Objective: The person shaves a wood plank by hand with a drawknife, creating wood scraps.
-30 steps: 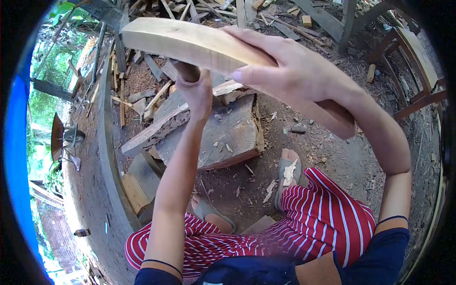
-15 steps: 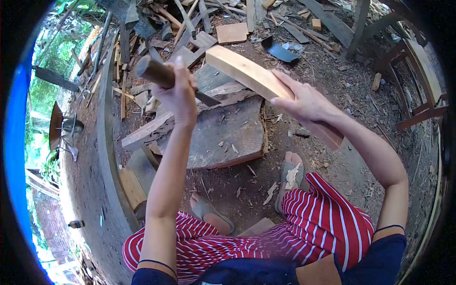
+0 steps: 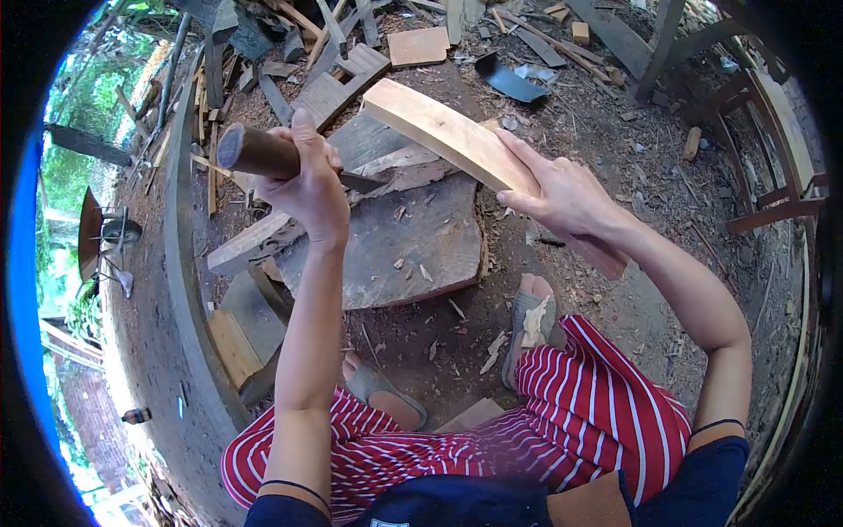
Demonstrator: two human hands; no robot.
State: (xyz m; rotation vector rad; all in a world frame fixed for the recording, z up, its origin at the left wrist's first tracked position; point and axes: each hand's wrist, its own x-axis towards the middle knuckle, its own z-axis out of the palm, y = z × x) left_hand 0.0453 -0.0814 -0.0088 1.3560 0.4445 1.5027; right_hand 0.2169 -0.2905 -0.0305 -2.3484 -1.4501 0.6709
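My left hand (image 3: 307,180) is closed round the dark wooden handle (image 3: 263,153) of a tool. Its dark metal blade (image 3: 362,183) points right, over a weathered plank. My right hand (image 3: 562,193) grips a pale, slightly curved piece of wood (image 3: 448,127), fingers over its upper side and thumb along the lower edge. The piece slants from upper left down to the right, its lower end passing under my wrist. Below both hands lies a thick wooden block (image 3: 395,246), with small chips on top. Blade and pale wood are apart.
Wood scraps and a flat board (image 3: 419,46) lie at the top. A dark curved sheet (image 3: 512,79) rests on the ground nearby. A wooden frame (image 3: 777,132) stands at the right, a long beam (image 3: 183,237) runs down the left, and a wheelbarrow (image 3: 92,233) is beyond it.
The whole view has shifted slightly. My left hand and the tool have moved left and a little down. The upper end of the pale wood has moved slightly left.
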